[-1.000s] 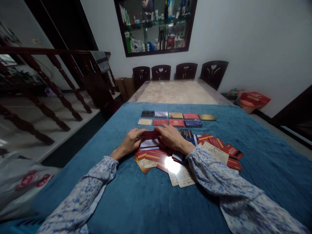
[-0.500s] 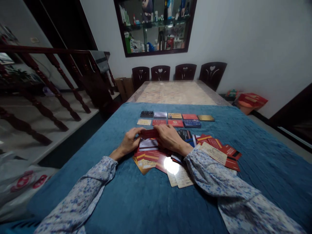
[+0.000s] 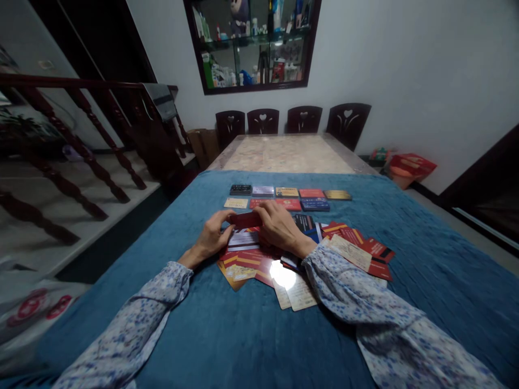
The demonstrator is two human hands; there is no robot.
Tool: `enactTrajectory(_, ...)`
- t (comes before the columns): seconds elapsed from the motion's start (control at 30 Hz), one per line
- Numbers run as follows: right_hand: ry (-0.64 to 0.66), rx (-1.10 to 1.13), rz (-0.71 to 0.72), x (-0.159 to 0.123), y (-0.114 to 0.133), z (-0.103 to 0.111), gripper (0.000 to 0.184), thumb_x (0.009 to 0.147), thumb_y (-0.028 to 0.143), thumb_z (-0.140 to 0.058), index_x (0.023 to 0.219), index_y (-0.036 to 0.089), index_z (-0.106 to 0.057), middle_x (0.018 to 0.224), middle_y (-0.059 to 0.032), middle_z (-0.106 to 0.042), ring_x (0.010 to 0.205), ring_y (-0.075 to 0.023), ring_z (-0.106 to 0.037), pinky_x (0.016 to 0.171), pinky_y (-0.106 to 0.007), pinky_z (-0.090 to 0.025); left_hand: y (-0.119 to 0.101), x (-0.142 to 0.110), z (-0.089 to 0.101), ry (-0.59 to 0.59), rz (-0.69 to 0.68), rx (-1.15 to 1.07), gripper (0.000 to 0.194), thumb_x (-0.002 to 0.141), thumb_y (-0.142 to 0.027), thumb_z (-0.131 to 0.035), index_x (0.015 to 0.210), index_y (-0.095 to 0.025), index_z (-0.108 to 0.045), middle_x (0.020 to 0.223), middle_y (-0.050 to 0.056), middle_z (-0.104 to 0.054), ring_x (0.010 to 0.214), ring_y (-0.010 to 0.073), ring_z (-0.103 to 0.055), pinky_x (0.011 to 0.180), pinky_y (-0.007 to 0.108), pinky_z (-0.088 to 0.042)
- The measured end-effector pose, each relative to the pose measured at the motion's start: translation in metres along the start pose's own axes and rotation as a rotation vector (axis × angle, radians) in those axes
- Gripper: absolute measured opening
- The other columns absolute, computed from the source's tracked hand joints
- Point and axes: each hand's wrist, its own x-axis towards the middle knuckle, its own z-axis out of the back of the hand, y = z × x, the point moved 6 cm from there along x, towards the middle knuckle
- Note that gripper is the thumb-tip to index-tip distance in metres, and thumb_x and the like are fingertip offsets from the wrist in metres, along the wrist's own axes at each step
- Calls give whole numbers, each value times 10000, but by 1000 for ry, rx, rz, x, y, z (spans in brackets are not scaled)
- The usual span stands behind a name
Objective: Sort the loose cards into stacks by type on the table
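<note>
Both of my hands pinch one dark red card (image 3: 245, 220) by its ends, just above a loose heap of cards (image 3: 259, 259) on the blue cloth (image 3: 227, 335). My left hand (image 3: 211, 236) grips the card's left end and my right hand (image 3: 279, 228) grips its right end. The heap holds red, white, black and beige cards and spreads to the right (image 3: 357, 248). Beyond my hands, two neat rows of cards (image 3: 286, 198) lie face up side by side. A bright glare spot hides part of one card in the heap.
The blue cloth covers the near half of a long table; its bare marble top (image 3: 290, 154) shows beyond. Several dark wooden chairs (image 3: 284, 120) stand at the far end. A red railing (image 3: 73, 140) runs along the left. Red bags (image 3: 407, 165) lie on the floor at right.
My hands and the red card have stayed almost still over the heap. The view has shifted slightly, nothing else has moved.
</note>
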Motion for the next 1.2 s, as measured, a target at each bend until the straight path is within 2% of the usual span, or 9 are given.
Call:
enactTrajectory(0.3, 40, 17, 16, 0, 1, 4, 334, 958, 174, -546, 1260, 84, -654, 1259, -222, -608, 1087, -321, -487, 911, -447, -468, -6, 2, 0, 62, -82, 156, 385, 899, -181, -669, 1269, -177, -565, 1178, 130, -669, 1121, 292, -629, 990, 483, -551)
enactTrajectory(0.5, 63, 41, 31, 1, -2, 7, 417, 909, 173, -583, 1314, 83, -623, 1251, -225, -600, 1111, -335, -477, 912, -468, -476, -4, 3, -1, 110, -72, 241, 512, 884, -224, -690, 1373, -173, -547, 1291, 172, -611, 1198, 336, -595, 1020, 520, -520)
enactTrajectory(0.7, 67, 44, 53, 3, -6, 10, 402, 928, 290, -642, 1281, 98, -630, 1236, -215, -600, 1082, -320, -495, 908, -456, -473, -9, 7, -1, 137, -153, 309, 506, 918, -270, -653, 1398, -149, -544, 1290, 207, -619, 1178, 355, -600, 980, 524, -521)
enactTrajectory(0.87, 91, 47, 37, 6, -13, 16, 471, 958, 432, -662, 1290, 100, -615, 1212, -221, -600, 1080, -320, -506, 879, -436, -474, -10, 15, -1, 160, -165, 318, 502, 912, -279, -654, 1388, -140, -573, 1284, 214, -628, 1175, 360, -598, 982, 528, -511)
enactTrajectory(1.2, 215, 38, 66, -4, -41, 37, 358, 914, 339, -697, 1197, 126, -647, 1158, -178, -604, 1024, -285, -504, 873, -426, -481, -22, 41, -24, 266, -210, 244, 507, 908, -270, -647, 1389, -135, -567, 1289, 200, -612, 1170, 337, -581, 992, 508, -509)
